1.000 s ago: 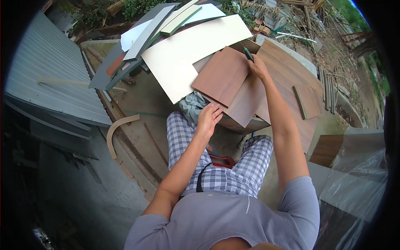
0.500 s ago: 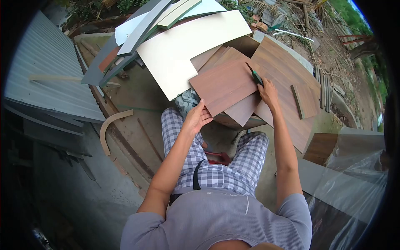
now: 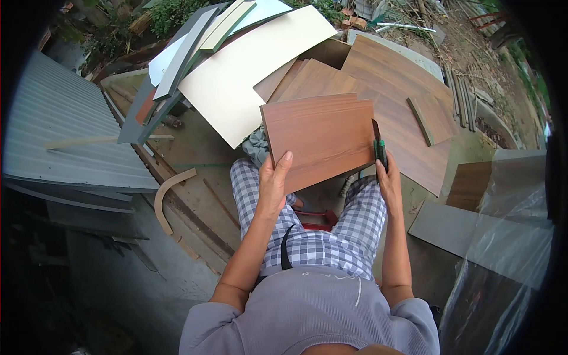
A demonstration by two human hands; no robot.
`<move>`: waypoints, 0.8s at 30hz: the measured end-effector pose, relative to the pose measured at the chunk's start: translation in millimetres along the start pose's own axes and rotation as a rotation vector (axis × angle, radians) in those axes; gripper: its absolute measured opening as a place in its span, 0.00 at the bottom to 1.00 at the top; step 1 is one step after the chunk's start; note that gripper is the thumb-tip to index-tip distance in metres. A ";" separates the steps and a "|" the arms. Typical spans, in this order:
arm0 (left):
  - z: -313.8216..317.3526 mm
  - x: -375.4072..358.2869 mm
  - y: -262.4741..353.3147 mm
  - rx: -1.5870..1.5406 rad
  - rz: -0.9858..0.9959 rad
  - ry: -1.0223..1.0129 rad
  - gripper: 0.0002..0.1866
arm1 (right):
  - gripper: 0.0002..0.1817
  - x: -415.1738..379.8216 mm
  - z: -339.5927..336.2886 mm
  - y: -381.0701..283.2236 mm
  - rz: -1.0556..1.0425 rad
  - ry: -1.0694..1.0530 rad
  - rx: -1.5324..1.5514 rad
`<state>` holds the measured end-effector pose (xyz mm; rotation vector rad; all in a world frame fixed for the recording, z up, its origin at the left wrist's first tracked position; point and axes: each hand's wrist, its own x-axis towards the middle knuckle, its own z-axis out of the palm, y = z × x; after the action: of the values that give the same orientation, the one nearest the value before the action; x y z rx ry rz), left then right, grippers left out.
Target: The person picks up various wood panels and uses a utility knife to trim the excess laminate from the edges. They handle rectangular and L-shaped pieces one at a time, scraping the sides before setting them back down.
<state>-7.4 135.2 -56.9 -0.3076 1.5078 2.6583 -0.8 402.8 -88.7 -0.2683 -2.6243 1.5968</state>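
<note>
A reddish-brown wood-grain board is raised and tilted over my lap. My left hand grips its lower left corner, thumb on the face and fingers behind. At the board's right edge, my right hand is closed around a green-and-black utility knife, whose dark blade points up along that edge. Beyond the board lie more wood-grain panels and a cream L-shaped panel. A crumpled grey-green cloth shows at the board's left side.
Grey and pale strips are stacked at the upper left, beside a corrugated metal sheet. A curved wooden piece lies on the floor. Right of me, clear plastic sheeting drapes over panels. A small offcut rests on the large panel.
The board has come up off the panels toward me, with my left hand now gripping it. My right hand and the knife have moved down to its right edge.
</note>
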 end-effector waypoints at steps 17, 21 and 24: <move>26.8 -18.7 23.6 0.796 0.724 -0.158 0.16 | 0.30 -38.2 -54.8 -186.6 -0.834 0.139 -0.686; 19.3 -18.6 24.8 0.813 0.829 -0.156 0.17 | 0.28 -25.8 -57.3 -174.2 -0.785 0.180 -0.760; 12.6 -23.2 27.0 0.803 0.820 -0.174 0.17 | 0.28 -8.7 -63.2 -157.0 -0.708 0.227 -0.788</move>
<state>9.2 132.9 -23.0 0.7050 2.8632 2.0665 -1.9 386.0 80.0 0.3933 -2.5731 0.2854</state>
